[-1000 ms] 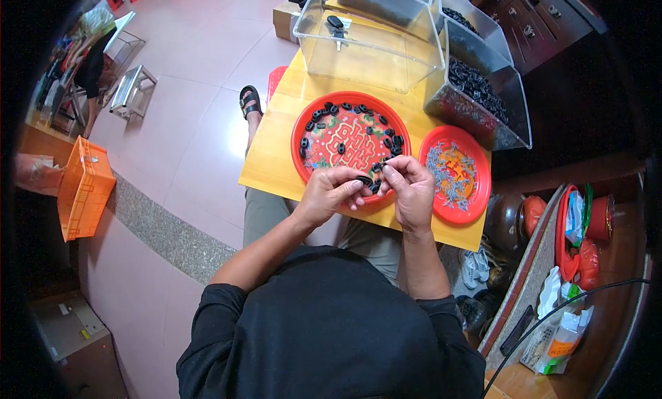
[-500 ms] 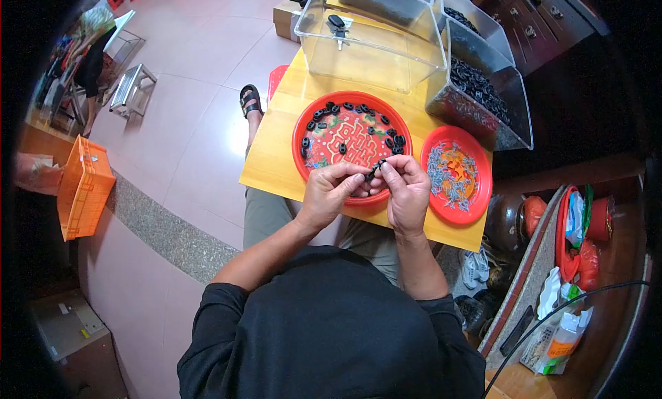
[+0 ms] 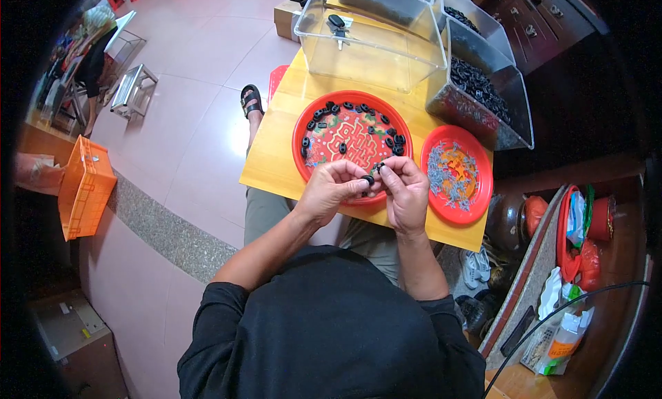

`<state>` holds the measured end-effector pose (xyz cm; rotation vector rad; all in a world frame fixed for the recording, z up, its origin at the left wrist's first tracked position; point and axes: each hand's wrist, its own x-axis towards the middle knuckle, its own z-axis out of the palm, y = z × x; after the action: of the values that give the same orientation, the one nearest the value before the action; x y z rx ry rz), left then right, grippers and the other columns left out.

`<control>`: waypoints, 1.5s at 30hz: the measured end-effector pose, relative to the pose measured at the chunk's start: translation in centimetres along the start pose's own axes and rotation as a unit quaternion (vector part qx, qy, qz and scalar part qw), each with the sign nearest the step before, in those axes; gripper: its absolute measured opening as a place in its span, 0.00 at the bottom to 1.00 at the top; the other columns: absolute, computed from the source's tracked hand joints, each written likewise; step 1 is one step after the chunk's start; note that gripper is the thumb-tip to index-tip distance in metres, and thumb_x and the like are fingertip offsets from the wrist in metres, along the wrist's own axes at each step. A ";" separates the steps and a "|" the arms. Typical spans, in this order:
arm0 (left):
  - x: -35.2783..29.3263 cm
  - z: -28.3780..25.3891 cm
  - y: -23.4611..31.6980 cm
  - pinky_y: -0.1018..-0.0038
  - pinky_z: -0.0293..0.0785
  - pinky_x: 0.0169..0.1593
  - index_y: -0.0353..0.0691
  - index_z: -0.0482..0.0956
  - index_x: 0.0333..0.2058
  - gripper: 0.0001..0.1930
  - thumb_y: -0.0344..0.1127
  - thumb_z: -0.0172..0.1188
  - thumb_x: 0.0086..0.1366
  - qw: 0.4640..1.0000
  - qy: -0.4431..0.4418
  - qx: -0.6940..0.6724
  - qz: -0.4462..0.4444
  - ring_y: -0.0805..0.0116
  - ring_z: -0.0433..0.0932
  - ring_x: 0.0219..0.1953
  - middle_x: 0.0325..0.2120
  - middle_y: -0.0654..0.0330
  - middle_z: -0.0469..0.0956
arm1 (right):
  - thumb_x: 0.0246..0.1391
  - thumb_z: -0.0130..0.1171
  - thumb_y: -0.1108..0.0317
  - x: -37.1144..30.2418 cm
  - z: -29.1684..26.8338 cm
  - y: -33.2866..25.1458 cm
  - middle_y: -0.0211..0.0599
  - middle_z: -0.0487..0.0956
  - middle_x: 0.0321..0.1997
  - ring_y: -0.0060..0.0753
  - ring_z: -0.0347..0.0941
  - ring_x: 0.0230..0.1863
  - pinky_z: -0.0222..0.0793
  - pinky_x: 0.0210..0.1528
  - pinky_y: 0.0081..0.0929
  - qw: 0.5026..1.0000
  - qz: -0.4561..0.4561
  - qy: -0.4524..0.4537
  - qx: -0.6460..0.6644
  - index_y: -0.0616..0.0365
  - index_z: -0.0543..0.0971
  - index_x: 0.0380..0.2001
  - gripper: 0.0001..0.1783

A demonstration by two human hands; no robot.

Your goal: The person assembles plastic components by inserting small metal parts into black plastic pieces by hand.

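Note:
Both my hands are over the near edge of a round red tray (image 3: 355, 131) with a patterned bottom. My left hand (image 3: 325, 195) pinches a small black oval plastic piece (image 3: 368, 181) between thumb and fingers. Close beside it, the thumb and forefinger of my right hand (image 3: 407, 197) grip another small black part (image 3: 380, 167), whose shape is mostly hidden. Several similar black oval pieces (image 3: 343, 148) lie in the tray, mostly along its rim. To the right, a smaller red plate (image 3: 485, 185) holds many small grey pieces (image 3: 447, 171), too small to make out clearly.
A clear plastic bin (image 3: 372, 61) stands behind the tray on the yellow wooden table (image 3: 270, 157). Another bin (image 3: 510, 133), at the right, holds many black parts. An orange crate (image 3: 88, 188) is on the left. A shelf with bags and a black cable (image 3: 552, 315) is at the right.
My fingertips have moved slightly apart, and the black piece in my left hand now shows separately from the part in my right. The tray and plate have stayed put.

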<state>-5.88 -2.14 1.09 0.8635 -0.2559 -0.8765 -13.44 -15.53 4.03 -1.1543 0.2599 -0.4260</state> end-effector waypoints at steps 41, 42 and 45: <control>-2.0 -0.3 1.1 0.86 0.61 0.19 0.39 0.70 0.27 0.07 0.35 0.57 0.58 0.977 -0.031 0.210 -0.008 0.86 0.65 0.19 0.18 0.71 0.68 | 0.48 0.53 0.79 0.0 -0.1 -1.5 0.28 0.72 0.23 0.15 0.66 0.23 0.62 0.26 0.13 0.911 -0.124 -0.172 -0.353 0.66 0.75 0.25 0.02; -2.1 -0.3 1.1 0.86 0.61 0.19 0.39 0.70 0.27 0.07 0.35 0.57 0.58 0.977 -0.031 0.210 -0.008 0.86 0.65 0.19 0.18 0.71 0.68 | 0.48 0.53 0.79 0.0 -0.1 -1.6 0.28 0.72 0.23 0.15 0.66 0.23 0.62 0.26 0.13 0.911 -0.124 -0.172 -0.353 0.66 0.75 0.25 0.02; -2.2 -0.3 1.4 0.86 0.61 0.19 0.39 0.70 0.27 0.08 0.35 0.57 0.58 0.972 -0.036 0.233 -0.025 0.86 0.65 0.19 0.19 0.71 0.68 | 0.47 0.54 0.79 -0.1 -0.1 -1.9 0.28 0.72 0.22 0.15 0.66 0.23 0.62 0.25 0.13 0.929 -0.009 -0.161 -0.333 0.66 0.75 0.25 0.02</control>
<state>-6.32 0.15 2.27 1.2786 -0.5184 -0.9104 -13.94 -16.19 5.77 -1.8725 0.1026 -0.1521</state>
